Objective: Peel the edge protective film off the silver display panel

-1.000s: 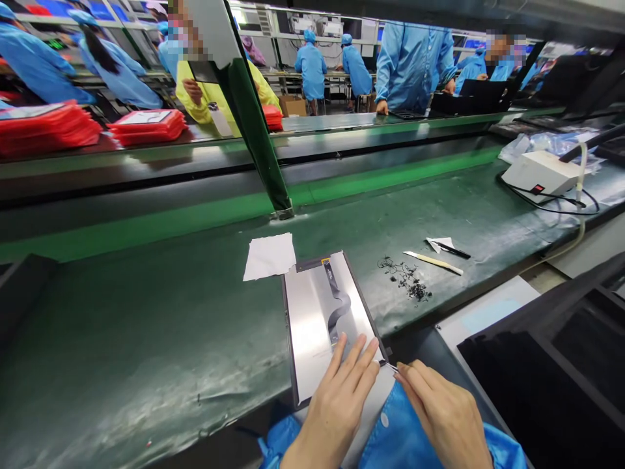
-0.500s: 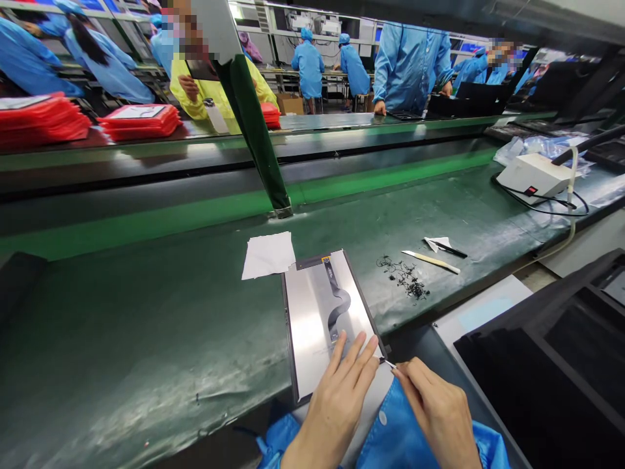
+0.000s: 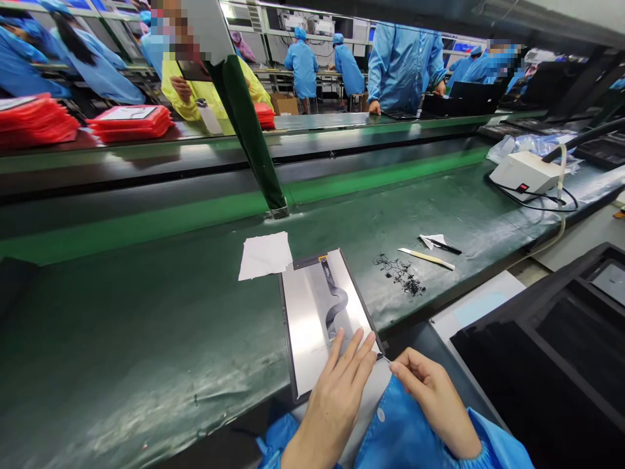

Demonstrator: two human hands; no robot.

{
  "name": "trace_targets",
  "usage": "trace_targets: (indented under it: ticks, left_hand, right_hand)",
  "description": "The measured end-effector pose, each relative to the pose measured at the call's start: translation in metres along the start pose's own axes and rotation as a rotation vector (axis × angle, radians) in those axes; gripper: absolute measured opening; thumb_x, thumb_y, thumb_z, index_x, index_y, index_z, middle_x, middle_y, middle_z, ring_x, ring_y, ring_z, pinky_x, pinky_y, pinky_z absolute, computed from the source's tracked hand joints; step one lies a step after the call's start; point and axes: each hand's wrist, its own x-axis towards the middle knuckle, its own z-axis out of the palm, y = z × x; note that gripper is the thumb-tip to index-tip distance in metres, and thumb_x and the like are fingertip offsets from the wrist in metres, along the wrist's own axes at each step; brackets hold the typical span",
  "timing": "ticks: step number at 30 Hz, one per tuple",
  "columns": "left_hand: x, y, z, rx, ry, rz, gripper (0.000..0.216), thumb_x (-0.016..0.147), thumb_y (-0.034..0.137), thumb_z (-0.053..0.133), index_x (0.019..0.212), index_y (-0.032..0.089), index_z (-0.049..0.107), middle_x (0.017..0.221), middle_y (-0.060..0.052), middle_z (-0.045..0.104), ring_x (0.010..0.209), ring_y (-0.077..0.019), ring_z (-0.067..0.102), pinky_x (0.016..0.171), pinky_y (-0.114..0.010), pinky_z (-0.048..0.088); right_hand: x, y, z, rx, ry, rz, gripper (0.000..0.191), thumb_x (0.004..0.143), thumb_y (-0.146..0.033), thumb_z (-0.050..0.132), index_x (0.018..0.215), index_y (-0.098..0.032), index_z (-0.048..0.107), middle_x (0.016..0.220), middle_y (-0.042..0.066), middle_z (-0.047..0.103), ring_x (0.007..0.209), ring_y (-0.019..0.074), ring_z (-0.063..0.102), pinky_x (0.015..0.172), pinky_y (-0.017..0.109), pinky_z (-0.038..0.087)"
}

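A flat, rectangular silver metal panel with a thin black frame [image 3: 305, 312] is laid on the long green-topped counter [image 3: 170, 312], its near end carried out past the counter's near edge. A wavy dark grey ribbon cable [image 3: 336, 299] is run along the panel's back from its far edge. The panel is pressed by the left hand [image 3: 336, 391], which is laid palm down on the near part, fingers extended and slightly parted, with nothing gripped. At the panel's near right corner, a thin, pale, rod-like piece [image 3: 387, 359] is pinched between the thumb and fingertips of the right hand [image 3: 432, 387]; its exact kind cannot be told.

At the panel's far left corner, a sheet of white paper [image 3: 265, 256] is spread on the counter. To the panel's right, towards the counter's near edge, curly black scraps [image 3: 405, 277] are scattered. Just beyond them are placed a slender cream-handled blade [image 3: 432, 260] and a slim black tool [image 3: 446, 247], the latter set against a small crumpled white scrap [image 3: 433, 240]. Towards the counter's right end, a white box-shaped device with a red switch [image 3: 525, 176] is surrounded by black cable.
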Motion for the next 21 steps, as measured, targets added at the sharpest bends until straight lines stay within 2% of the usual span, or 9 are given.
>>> trace_targets:
  ticks: [8, 13, 17, 21]
  left_hand:
    - [-0.0015, 0.0003, 0.0006, 0.003, 0.004, -0.015, 0.052, 0.092, -0.007, 0.032, 0.14, 0.006, 0.048, 0.143, -0.015, 0.057, 0.143, -0.0257, 0.04, 0.117, -0.052, 0.038]
    - [-0.0027, -0.0001, 0.0018, 0.024, -0.016, -0.008, 0.053, 0.092, -0.009, 0.032, 0.14, 0.006, 0.048, 0.144, -0.013, 0.056, 0.144, -0.0259, 0.04, 0.117, -0.052, 0.038]
    - [-0.0049, -0.0008, 0.0041, 0.031, -0.026, -0.004, 0.053, 0.092, -0.009, 0.032, 0.14, 0.006, 0.048, 0.145, -0.013, 0.056, 0.144, -0.0257, 0.039, 0.117, -0.053, 0.038]
    - [-0.0046, -0.0014, 0.0038, 0.032, -0.026, 0.0, 0.054, 0.089, -0.01, 0.032, 0.136, 0.007, 0.052, 0.147, -0.012, 0.054, 0.146, -0.0263, 0.036, 0.118, -0.053, 0.037]
  right_hand:
    - [0.0074, -0.0071, -0.0009, 0.349, -0.185, 0.249, 0.061, 0.065, -0.076, 0.07, 0.061, -0.023, 0.042, 0.049, -0.01, 0.036, 0.042, 0.0047, 0.02, 0.042, 0.022, 0.013]
    - [0.0064, -0.01, -0.0034, 0.441, -0.247, 0.375, 0.058, 0.064, -0.07, 0.074, 0.062, -0.021, 0.044, 0.05, -0.011, 0.039, 0.038, 0.0009, 0.017, 0.04, 0.021, 0.004]
    - [0.0067, -0.0078, -0.0033, 0.559, -0.289, 0.431, 0.057, 0.062, -0.068, 0.079, 0.072, -0.018, 0.054, 0.051, -0.011, 0.044, 0.036, -0.0008, 0.017, 0.037, 0.019, 0.002]
    - [0.0069, -0.005, -0.0003, 0.714, -0.339, 0.511, 0.059, 0.055, -0.064, 0.086, 0.072, -0.018, 0.054, 0.05, -0.012, 0.044, 0.035, -0.0022, 0.016, 0.034, 0.016, 0.003]
